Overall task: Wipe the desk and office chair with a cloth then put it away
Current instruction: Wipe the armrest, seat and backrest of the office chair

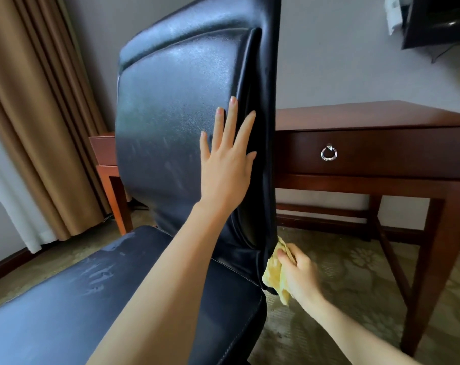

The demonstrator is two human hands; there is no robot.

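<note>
The left hand (227,164), fingers spread flat, braces the front of the black leather office chair (176,122) backrest. The right hand (298,275) has its grip bunched round a crumpled yellow cloth (275,272), pressing it against the backrest's lower rear edge, just above the seat's back corner. To wipe well, keep the chair steadied and draw the cloth along the whole seam. The dark wooden tabletop (368,114) stands behind, apart.

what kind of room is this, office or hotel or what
Probably a hotel room: a dark wooden desk with a ring-pull drawer, floor-length curtains, patterned carpet and a wall-mounted TV.
</note>
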